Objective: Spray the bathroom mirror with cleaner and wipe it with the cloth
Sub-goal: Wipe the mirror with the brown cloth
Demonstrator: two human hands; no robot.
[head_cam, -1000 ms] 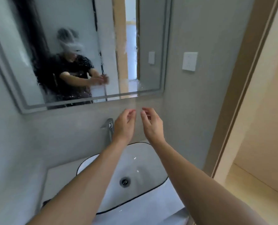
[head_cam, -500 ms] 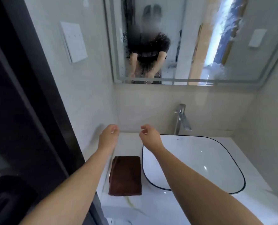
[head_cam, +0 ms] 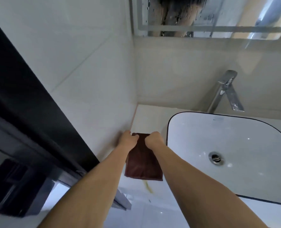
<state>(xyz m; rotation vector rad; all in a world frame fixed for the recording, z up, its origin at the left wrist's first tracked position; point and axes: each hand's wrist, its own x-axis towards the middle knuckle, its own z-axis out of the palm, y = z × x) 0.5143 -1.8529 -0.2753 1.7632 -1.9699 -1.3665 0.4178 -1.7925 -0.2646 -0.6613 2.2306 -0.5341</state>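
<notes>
Head view: a wet-streaked mirror (head_cam: 202, 17) is seen above a white sink (head_cam: 235, 145). On the worktop (head_cam: 146, 116), just left of the sink, a brown cloth (head_cam: 143, 163) is gripped at its far edge by the left hand (head_cam: 128, 139) and right hand (head_cam: 152, 139).

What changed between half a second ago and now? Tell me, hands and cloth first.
Both hands came down onto the brown cloth: the left hand and right hand now grip its far edge, where before they hovered above it, holding nothing. The cloth lies in the same spot on the counter beside the sink. The mirror is still wet.
</notes>
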